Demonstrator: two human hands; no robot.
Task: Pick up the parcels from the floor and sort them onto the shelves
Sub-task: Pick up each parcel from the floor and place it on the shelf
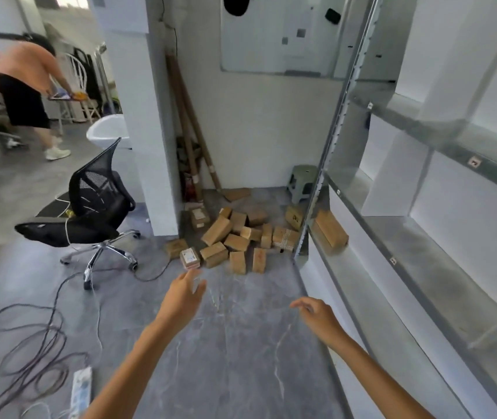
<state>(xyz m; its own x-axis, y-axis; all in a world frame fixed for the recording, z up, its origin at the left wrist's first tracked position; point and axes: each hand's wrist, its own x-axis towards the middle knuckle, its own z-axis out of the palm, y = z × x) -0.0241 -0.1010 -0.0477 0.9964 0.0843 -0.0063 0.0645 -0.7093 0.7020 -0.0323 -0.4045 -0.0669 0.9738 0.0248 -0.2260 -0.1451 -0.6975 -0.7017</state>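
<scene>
Held out empty above the grey floor (pixel 241 352), left hand (pixel 182 297) and right hand (pixel 316 314) with fingers loose, short of the brown parcels (pixel 235 237) heaped beside the metal shelves (pixel 422 246).

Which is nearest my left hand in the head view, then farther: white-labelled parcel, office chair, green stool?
1. White-labelled parcel, just ahead of the left hand.
2. Office chair, off to the left.
3. Green stool, far back by the wall.

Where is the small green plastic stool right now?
Head view, right of centre: the small green plastic stool stands against the back wall, just left of the metal shelf upright, behind the brown cardboard parcels.
</scene>
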